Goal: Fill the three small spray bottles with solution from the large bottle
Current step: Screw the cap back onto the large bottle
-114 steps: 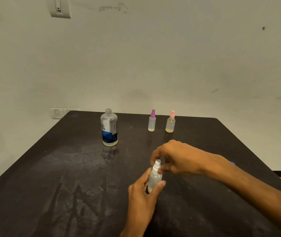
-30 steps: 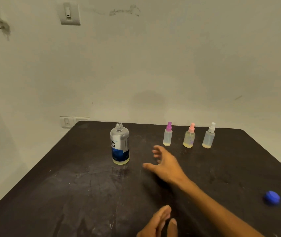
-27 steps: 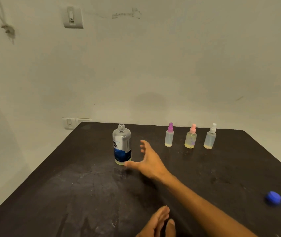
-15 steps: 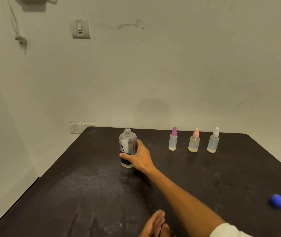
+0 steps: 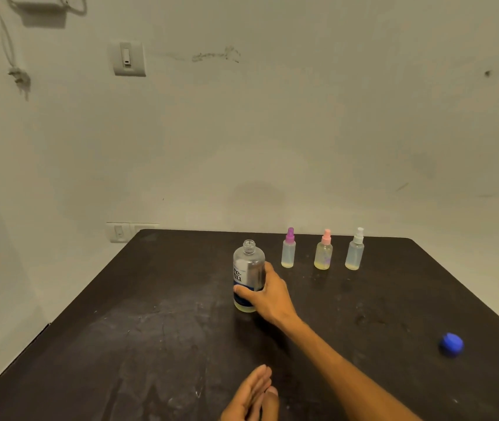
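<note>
Head view, we record: large bottle point(image 5: 248, 276), upright, uncapped, long axis vertical, gripped round its middle by the right hand point(image 5: 268, 294); three small spray bottles point(image 5: 323, 253), capped, in a row right of it; left hand point(image 5: 251, 398) nearer us, fingers straight, empty; blue cap point(image 5: 451, 344) far right of it.

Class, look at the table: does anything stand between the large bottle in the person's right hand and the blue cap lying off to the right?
Nothing visible does. The right hand grips the large bottle, whose neck is uncapped. The blue cap lies alone near the table's right edge, with bare tabletop between. The three spray bottles stand farther back, off that line.
</note>
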